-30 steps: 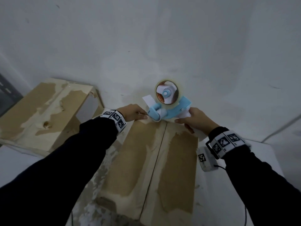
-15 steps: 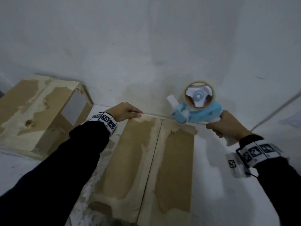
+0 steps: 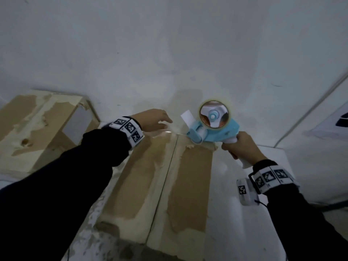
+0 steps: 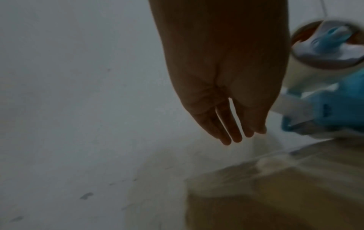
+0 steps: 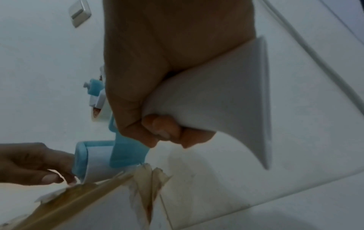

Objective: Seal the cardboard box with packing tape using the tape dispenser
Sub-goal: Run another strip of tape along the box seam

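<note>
A long brown cardboard box (image 3: 160, 185) with torn, pale paper patches lies flaps closed, its centre seam running away from the viewer toward a white wall (image 3: 169, 53). At the box's far edge, right of the seam, sits a light blue plastic tape dispenser (image 3: 212, 129) carrying a roll of clear packing tape (image 3: 214, 113); its white roller touches the box's far rim. The right hand (image 3: 239, 146) is clenched around the dispenser's white handle (image 5: 216, 93), just off the box's far right corner. The left hand (image 3: 150, 119) hovers above the box's far edge, left of the seam, fingers (image 4: 226, 124) straight and released, grasping nothing, its fingertips just beside the dispenser's roller. A second worn cardboard box (image 3: 43, 125) stands well to the left of the first. Both wrists wear white bands printed with black square markers.
</note>
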### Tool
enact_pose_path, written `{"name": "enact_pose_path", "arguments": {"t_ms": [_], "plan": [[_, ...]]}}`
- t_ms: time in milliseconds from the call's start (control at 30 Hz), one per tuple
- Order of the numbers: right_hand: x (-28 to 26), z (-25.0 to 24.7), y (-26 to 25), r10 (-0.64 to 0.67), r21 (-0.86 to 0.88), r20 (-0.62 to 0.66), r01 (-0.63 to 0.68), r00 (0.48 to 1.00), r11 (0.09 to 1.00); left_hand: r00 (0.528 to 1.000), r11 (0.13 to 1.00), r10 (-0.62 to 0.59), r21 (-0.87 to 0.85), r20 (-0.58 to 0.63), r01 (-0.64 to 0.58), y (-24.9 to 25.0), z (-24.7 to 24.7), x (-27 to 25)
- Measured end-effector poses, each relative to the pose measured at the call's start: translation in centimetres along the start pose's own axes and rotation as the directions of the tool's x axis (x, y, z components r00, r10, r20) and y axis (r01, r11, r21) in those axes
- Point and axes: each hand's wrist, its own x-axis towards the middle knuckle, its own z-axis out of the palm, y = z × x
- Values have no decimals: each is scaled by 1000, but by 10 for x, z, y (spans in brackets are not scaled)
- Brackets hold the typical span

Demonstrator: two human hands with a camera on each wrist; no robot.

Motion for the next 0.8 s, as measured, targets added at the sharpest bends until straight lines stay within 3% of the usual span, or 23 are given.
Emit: {"name": "enact_pose_path", "arguments": {"t_ms": [100, 233, 433, 667, 800], "plan": [[-3, -2, -5, -10, -7, 5, 11, 1000, 1000, 998, 998, 16, 67, 59, -20, 33, 9, 14], [-1, -7, -6, -25, -18, 5, 25, 1000, 1000, 995, 990, -79, 118, 57, 72, 58, 32, 25], [8, -17, -9, -75, -26, -20, 75, 997, 997, 988, 990, -140, 15, 65, 140, 56, 49, 23], [12, -12, 1, -43, -92, 19, 45, 999, 995, 994, 988, -105, 120, 33, 101, 61, 63, 21], [14, -10, 5, -53, -147, 11, 54, 999, 988, 984, 971, -173, 164, -30, 175, 63, 77, 18]]}}
